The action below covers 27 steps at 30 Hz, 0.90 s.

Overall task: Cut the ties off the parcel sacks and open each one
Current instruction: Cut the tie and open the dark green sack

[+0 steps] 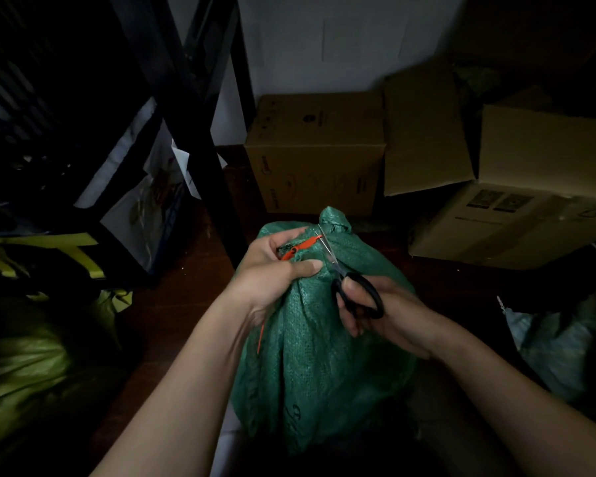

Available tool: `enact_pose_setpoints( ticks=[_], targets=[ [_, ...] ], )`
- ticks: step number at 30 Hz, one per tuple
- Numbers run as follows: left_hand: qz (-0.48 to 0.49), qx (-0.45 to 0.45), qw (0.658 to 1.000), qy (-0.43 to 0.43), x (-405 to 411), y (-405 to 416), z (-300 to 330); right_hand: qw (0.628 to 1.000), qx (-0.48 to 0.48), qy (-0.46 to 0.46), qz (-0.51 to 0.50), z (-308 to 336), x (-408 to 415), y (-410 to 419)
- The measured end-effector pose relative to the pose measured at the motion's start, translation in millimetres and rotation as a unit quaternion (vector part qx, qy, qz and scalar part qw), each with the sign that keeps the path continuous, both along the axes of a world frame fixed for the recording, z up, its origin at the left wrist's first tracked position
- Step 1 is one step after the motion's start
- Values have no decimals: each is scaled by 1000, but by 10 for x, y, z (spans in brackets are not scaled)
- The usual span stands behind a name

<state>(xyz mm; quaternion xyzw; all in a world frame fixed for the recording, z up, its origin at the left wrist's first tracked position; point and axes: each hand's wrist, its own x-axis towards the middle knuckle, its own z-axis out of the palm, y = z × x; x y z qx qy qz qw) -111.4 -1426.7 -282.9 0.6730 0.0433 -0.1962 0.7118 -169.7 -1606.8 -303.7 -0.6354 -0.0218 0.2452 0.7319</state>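
Here the green sack (320,342) stands near, centre; the left hand (276,270) has its grip clenched round the sack's neck, the right hand (375,315) grips black scissors (344,277), blades at the orange tie (300,247).

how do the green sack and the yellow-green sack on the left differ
The green sack stands upright between the hands, its neck bunched under an orange tie; the yellow-green sack slumps untouched at the left, its neck in shadow. The green one is better lit. Both look full.
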Motion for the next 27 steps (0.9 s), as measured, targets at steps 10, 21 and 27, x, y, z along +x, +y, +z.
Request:
enact_pose_setpoints(
  ticks=[10, 21, 27],
  targets=[
    [-30, 48, 998, -2, -67, -97, 14, 998, -54, -4, -28, 40, -8, 44],
    [-10, 19, 1000, -18, -67, -177, -4, 993, -104, -25, -58, 9, -11, -22],
    [-20, -25, 999, -38, -39, -228, 33, 983, -111, -75, -122, 24, 46, -205]
  ],
)
